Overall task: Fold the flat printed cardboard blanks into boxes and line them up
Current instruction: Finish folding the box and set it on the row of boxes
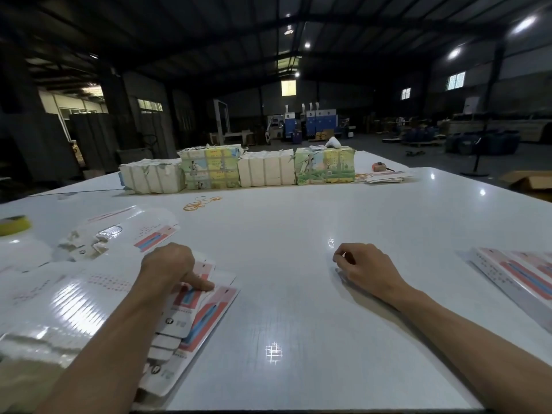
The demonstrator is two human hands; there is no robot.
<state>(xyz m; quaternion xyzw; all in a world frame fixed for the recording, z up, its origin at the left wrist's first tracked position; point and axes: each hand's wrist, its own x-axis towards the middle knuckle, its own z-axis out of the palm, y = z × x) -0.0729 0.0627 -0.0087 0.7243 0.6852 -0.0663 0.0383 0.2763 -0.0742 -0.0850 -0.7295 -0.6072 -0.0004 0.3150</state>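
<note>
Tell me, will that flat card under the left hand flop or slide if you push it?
It would probably bend a little: the card blank looks thin and flat. It would likely slide easily, since it and the table both look glossy. It is probably light too.

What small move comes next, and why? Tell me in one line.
Probably slide the top blank off its stack toward the middle of the table: the left hand presses it with its thumb, and the right hand rests there empty, ready to fold.
</note>
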